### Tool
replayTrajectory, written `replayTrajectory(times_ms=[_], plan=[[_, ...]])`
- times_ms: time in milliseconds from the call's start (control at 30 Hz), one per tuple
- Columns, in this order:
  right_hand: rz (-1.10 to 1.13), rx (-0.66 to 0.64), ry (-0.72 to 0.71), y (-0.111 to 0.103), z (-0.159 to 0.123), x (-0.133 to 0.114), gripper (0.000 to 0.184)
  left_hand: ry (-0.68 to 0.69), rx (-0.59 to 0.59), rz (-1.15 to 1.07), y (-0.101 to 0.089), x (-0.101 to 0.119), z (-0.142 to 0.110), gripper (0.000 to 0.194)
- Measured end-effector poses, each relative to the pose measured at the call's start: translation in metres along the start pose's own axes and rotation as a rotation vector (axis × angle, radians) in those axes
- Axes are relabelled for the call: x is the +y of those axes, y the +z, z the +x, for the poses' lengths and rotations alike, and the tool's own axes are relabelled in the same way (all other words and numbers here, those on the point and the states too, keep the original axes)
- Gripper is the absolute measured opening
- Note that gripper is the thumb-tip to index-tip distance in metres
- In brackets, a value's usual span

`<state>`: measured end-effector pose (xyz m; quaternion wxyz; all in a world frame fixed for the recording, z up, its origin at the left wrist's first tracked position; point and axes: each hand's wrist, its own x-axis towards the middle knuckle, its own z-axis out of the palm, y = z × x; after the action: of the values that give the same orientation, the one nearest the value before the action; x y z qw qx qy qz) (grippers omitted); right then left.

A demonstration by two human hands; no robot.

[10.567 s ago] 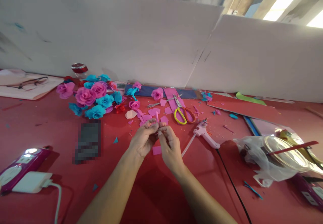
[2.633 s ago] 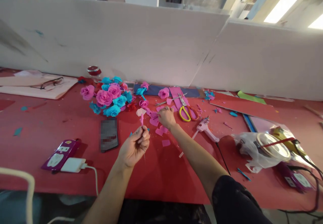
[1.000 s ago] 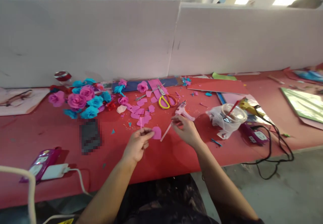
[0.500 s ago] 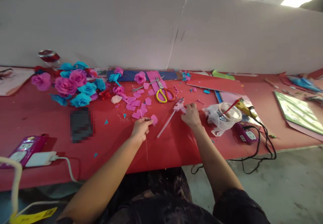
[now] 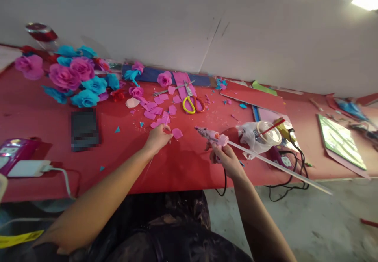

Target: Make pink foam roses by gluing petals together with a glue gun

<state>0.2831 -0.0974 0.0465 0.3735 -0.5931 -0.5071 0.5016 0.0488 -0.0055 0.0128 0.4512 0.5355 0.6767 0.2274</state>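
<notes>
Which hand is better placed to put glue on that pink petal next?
The right hand, I'd judge: it grips the glue gun, its nozzle pointing toward the pink petal, which the left hand is busy holding.

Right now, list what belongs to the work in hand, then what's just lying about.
In the work, it seems:
pink glue gun with long translucent stick, in the right hand
rounded pink paper petal and slim pink roll, in the left hand
loose pink paper petals

Likely just lying about:
white plastic charger
round tub in a white plastic bag
red-lidded clear jar
</notes>
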Motion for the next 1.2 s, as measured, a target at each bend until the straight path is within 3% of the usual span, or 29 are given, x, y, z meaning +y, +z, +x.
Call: replayTrajectory(times_ms=[200, 400, 800, 1200], plan=[[-0.249, -0.096, -0.031, 0.019, 0.005, 0.006, 0.044, 0.019, -0.039, 0.254, 0.001, 0.008, 0.02, 0.006], [-0.27, -0.118, 0.008, 0.031, 0.015, 0.012, 0.043, 0.011, -0.069, 0.288, 0.0, 0.015, 0.03, 0.02], [-0.258, -0.156, 0.042, 0.038, 0.029, 0.015, 0.042, 0.01, -0.041, 0.114, 0.004, -0.001, 0.034, 0.023], [-0.235, -0.115, 0.089, 0.038, 0.029, 0.015, 0.042, 0.038, -0.094, 0.041, 0.009, -0.013, 0.042, 0.025]])
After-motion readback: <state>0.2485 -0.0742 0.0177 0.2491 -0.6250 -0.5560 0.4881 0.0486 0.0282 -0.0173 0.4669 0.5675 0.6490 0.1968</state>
